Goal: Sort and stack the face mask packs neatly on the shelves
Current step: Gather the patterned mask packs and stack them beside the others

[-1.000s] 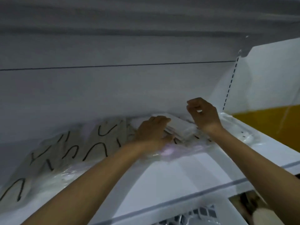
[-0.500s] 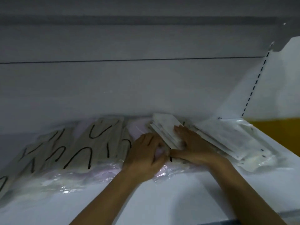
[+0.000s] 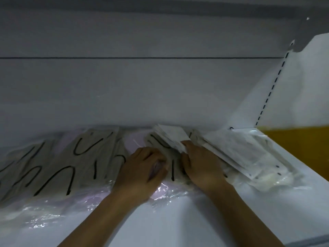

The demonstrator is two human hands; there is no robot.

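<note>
While both hands (image 3: 175,168) press, fingers curled, the white pack bundle (image 3: 170,138) tilts toward the back wall.

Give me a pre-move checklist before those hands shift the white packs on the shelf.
1. Right hand on the white packs: ok, its fingers touch their near edge.
2. Left hand steadying the grey packs: ok, it presses on the plastic.
3. White packs lying flat: not ok, they are tilted against the back wall.
4. Right stack squared: not ok, it lies skewed on the shelf.
5. Firmness of the right hand's grip: cannot tell.
</note>
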